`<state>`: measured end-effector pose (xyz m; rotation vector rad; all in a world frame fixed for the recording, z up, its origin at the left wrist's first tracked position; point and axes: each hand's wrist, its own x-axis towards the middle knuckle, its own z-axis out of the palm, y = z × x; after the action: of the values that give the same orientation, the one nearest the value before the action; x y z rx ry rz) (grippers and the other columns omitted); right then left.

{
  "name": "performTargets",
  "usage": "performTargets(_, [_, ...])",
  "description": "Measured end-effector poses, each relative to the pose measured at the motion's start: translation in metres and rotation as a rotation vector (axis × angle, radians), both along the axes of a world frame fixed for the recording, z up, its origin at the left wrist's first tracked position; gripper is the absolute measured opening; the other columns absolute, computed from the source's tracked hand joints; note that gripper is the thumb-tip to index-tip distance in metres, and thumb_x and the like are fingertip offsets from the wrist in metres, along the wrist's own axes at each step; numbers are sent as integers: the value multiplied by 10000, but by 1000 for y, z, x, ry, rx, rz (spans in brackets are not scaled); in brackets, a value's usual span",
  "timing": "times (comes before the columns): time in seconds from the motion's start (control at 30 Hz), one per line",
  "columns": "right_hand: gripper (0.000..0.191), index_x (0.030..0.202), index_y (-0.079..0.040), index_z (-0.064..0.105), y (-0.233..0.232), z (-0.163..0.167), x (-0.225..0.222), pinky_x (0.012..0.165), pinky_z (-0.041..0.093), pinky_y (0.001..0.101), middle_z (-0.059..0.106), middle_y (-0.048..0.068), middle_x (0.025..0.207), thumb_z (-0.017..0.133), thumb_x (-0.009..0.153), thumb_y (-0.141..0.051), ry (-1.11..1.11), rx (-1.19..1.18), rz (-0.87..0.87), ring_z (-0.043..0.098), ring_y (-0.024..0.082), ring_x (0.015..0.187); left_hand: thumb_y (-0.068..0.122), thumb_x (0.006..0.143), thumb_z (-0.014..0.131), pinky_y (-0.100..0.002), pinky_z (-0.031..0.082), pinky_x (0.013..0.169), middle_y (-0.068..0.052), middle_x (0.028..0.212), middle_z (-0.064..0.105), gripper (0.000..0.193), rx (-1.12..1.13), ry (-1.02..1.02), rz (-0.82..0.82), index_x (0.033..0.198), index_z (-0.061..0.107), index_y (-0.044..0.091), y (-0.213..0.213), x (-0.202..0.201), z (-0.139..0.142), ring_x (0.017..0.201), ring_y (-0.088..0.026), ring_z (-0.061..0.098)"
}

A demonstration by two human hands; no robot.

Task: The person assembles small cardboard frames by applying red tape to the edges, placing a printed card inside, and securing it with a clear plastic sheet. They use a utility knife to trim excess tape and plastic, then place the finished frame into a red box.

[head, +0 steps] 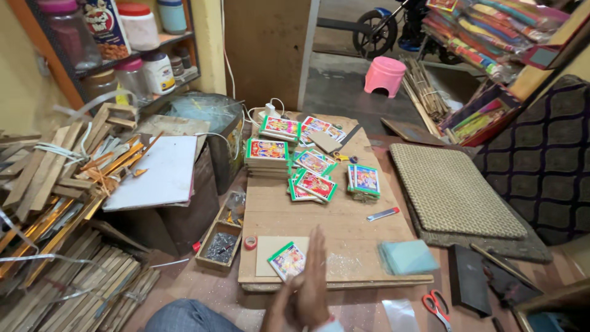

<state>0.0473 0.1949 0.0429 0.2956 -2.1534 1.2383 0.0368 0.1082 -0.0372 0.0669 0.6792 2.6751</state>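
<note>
My two hands are pressed flat together, palm to palm, low in the middle of the head view: my right hand (318, 270) is in front and my left hand (287, 299) behind it. Neither holds anything. Just left of them a small colourful picture with a green border (286, 260) lies on a tan card sheet (268, 246), near the front edge of a low wooden board (335, 221). Farther back on the board are stacks of similar green-bordered pictures (267, 152), a loose heap of them (313, 183) and another stack (364, 180).
A red tape roll (250, 242), a box cutter (383, 214) and pale blue glass sheets (407, 256) lie on the board. A tray of nails (219, 246) sits to the left and orange scissors (435, 304) to the right. Wood strips (55, 184), a woven mat (452, 190) and a pink stool (385, 75) surround it.
</note>
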Motion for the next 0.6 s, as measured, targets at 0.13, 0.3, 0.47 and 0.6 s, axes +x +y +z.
performTargets(0.13, [651,1514,58,362,-53,-42,24,1197,260,462,386,289,1561,533,941,-199,22,143,38,370,437,1458,476,981,532,-482,408,1137,-266,1382,574,699,82,-122,65,1467,473,-22,-39,-13,42,1302,-348,559])
performTargets(0.3, [619,1393,48,506,-28,-51,92,1119,385,454,540,261,1410,688,819,-96,217,202,70,520,419,1324,524,928,550,-515,391,1155,-291,1381,548,725,208,-188,18,1455,466,33,-63,-35,89,1294,-411,539])
performTargets(0.47, [447,1199,-36,701,-8,-32,101,974,523,420,718,166,1196,807,765,-48,12,207,-174,673,343,1124,565,962,561,-511,393,1157,-254,1392,530,721,309,-234,-30,1450,481,40,-50,-26,75,1306,-380,523])
performTargets(0.6, [206,1097,-72,709,-8,-42,87,909,571,374,743,94,1062,728,901,-13,98,235,-191,734,279,1021,557,942,552,-474,423,1075,-154,1328,602,669,7,-305,58,1404,539,74,-40,-42,36,1247,-343,549])
